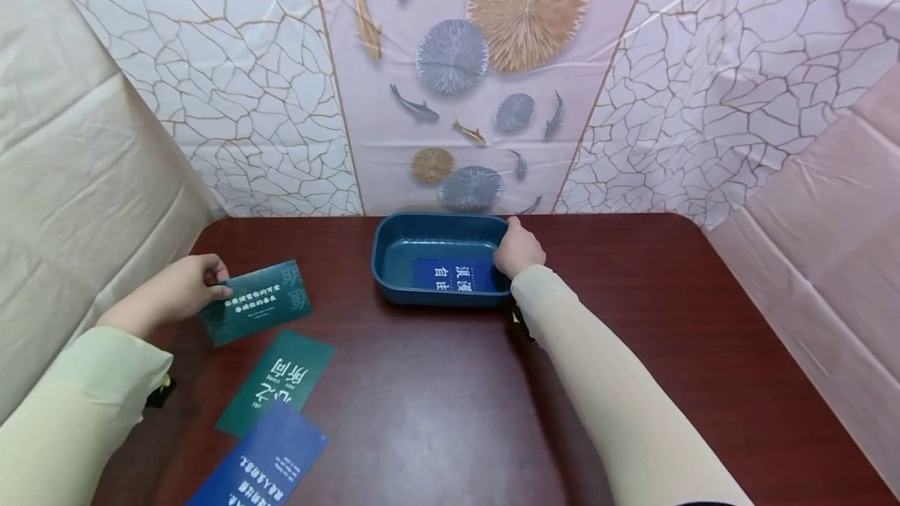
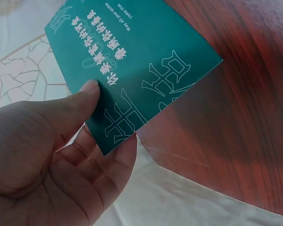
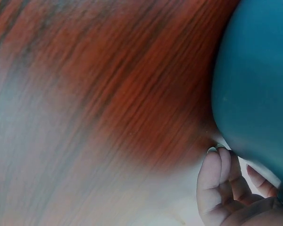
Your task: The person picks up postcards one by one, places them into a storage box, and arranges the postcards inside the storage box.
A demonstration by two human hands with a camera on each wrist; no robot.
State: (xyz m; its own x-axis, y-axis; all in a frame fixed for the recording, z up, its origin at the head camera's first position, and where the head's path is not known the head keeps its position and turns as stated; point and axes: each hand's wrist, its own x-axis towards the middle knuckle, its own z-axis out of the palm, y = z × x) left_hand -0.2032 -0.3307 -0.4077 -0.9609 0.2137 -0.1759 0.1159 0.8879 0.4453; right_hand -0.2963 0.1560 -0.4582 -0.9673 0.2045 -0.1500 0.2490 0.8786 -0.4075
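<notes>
My left hand (image 1: pixel 176 293) pinches the edge of a dark green card (image 1: pixel 263 304) printed with white characters, at the left of the table. In the left wrist view the thumb lies on the printed face of the card, with the fingers behind it. My right hand (image 1: pixel 519 250) grips the right end of a dark blue rectangular basin (image 1: pixel 443 299), thumb at the rim. From the right wrist view, its fingertips (image 3: pixel 211 165) curl against the outside of the basin. A blue card (image 1: pixel 424 275) with white characters lies inside.
Below the left hand, another green card (image 1: pixel 284 373) lies on the dark red wooden table (image 1: pixel 436 404). A blue card (image 1: pixel 263 455) overlaps its lower end. Behind the table hangs a patterned cloth (image 1: pixel 450 139), with pale cloth walls on both sides.
</notes>
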